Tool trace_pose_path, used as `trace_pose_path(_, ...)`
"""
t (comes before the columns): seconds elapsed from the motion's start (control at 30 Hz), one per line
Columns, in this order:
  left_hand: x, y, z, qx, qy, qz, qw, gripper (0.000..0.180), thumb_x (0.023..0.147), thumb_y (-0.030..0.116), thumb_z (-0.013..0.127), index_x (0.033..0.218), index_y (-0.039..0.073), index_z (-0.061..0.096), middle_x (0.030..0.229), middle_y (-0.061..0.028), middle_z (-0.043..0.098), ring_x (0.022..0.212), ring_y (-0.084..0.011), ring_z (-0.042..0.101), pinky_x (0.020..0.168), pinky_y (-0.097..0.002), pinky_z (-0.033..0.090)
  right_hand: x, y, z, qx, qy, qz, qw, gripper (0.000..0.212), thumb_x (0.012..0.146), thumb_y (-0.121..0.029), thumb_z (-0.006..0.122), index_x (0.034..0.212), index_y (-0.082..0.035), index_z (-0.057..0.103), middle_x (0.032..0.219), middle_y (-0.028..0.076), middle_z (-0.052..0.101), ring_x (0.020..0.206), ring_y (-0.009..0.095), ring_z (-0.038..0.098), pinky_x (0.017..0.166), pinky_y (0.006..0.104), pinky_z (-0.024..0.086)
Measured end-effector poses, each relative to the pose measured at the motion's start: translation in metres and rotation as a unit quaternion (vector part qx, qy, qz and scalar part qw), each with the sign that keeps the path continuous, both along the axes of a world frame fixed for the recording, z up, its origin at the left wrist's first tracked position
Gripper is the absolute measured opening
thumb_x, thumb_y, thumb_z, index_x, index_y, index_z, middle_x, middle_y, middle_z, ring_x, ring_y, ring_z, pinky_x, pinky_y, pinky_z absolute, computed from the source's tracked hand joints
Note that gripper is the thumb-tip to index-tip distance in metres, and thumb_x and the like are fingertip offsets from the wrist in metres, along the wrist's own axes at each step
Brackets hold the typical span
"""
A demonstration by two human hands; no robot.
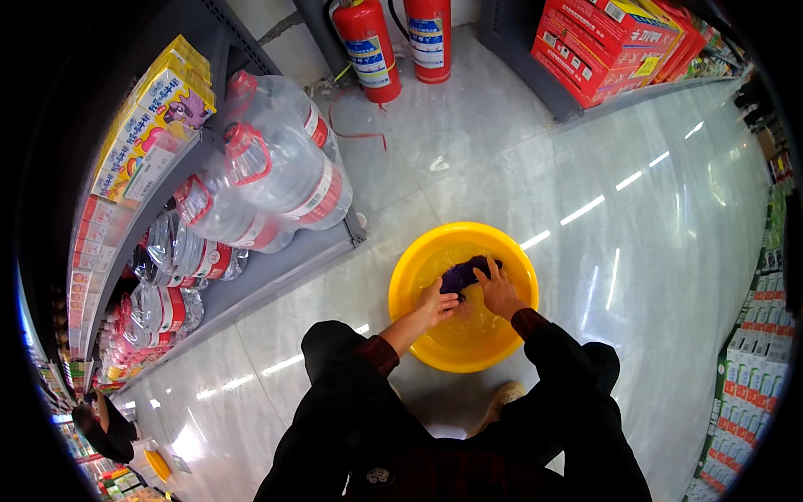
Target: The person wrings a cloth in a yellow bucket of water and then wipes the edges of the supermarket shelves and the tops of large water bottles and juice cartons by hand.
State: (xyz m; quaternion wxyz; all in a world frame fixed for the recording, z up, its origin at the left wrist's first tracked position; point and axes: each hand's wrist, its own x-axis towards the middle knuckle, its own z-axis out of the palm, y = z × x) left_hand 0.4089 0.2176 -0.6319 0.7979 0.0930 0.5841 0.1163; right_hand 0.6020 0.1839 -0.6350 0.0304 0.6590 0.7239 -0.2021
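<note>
A yellow basin [405,335] with shallow water stands on the floor in front of me. Inside it is a bunched dark purple cloth [459,276], wet-looking and stretched out lengthwise. My right hand [500,293] has its thumb and fingers over the cloth's right end. Close to the cloth's left end, my left hand [435,304] has its fingers stretched out, palm partly turned up. It touches or nearly touches the cloth; which of the two I cannot tell.
Large water bottles [314,188] fill a low grey shelf [276,276] on the left, below yellow cartons [167,113]. Two fire extinguishers [365,54] stand at the back. Red boxes [585,54] sit on a shelf at back right. Far lower left, a person [109,431] is near another yellow basin [156,465].
</note>
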Motion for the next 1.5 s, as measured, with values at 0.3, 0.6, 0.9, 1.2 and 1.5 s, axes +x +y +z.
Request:
trace_pose_path(0.3, -0.002, 0.006, 0.015, 0.047, -0.002, 0.072, 0.996, 0.065, 0.097, 0.046, 0.040, 0.145, 0.006, 0.020, 0.147, -0.0142, 0.028, 0.133, -0.0309, 0.028, 0.102, -0.0496, 0.036, -0.044, -0.026, 0.001, -0.156, 0.042, -0.009, 0.987, 0.042, 0.082, -0.024, 0.057, 0.123, -0.016, 0.053, 0.131, 0.021, 0.045, 0.116, 0.040, 0.048, 0.093, 0.0448, 0.045)
trace_pose_path(0.6, 0.002, 0.013, 0.084, 0.030, 0.000, 0.006, 1.000, 0.057, 0.096, 0.052, 0.034, 0.129, 0.008, 0.047, 0.137, -0.0119, 0.040, 0.130, -0.0260, 0.030, 0.109, -0.0476, 0.018, -0.039, 0.022, 0.045, -0.198, 0.260, 0.181, 0.928, 0.022, 0.076, -0.020, 0.056, 0.090, -0.007, 0.067, 0.098, 0.013, 0.066, 0.085, 0.034, 0.062, 0.076, 0.0409, 0.049)
trace_pose_path(0.9, -0.021, 0.013, 0.026, -0.004, -0.195, 0.018, 0.981, 0.037, 0.093, 0.038, 0.044, 0.109, 0.006, 0.056, 0.101, -0.0112, 0.062, 0.084, -0.0231, 0.063, 0.074, -0.0398, 0.054, -0.018, 0.027, 0.168, -0.309, 0.605, -0.036, 0.733, 0.029, 0.081, -0.023, 0.060, 0.096, 0.002, 0.065, 0.091, 0.008, 0.063, 0.086, 0.016, 0.060, 0.074, 0.0278, 0.046)
trace_pose_path(1.2, -0.009, 0.007, -0.034, 0.086, -0.350, 0.057, 0.931, 0.028, 0.096, 0.030, 0.042, 0.100, 0.008, 0.058, 0.093, -0.0091, 0.063, 0.079, -0.0219, 0.061, 0.068, -0.0375, 0.052, -0.086, 0.004, 0.147, -0.052, 0.257, -0.025, 0.965, 0.024, 0.090, -0.024, 0.057, 0.103, -0.004, 0.062, 0.093, 0.016, 0.063, 0.075, 0.027, 0.066, 0.071, 0.0338, 0.052)
trace_pose_path(1.5, -0.006, 0.002, 0.009, -0.047, -0.264, 0.142, 0.953, 0.031, 0.096, 0.033, 0.038, 0.089, 0.011, 0.059, 0.086, -0.0088, 0.063, 0.078, -0.0243, 0.062, 0.066, -0.0401, 0.053, -0.084, -0.004, 0.082, 0.132, 0.106, 0.090, 0.981, 0.028, 0.092, -0.031, 0.049, 0.105, -0.006, 0.049, 0.071, 0.016, 0.057, 0.058, 0.033, 0.063, 0.054, 0.0419, 0.051)
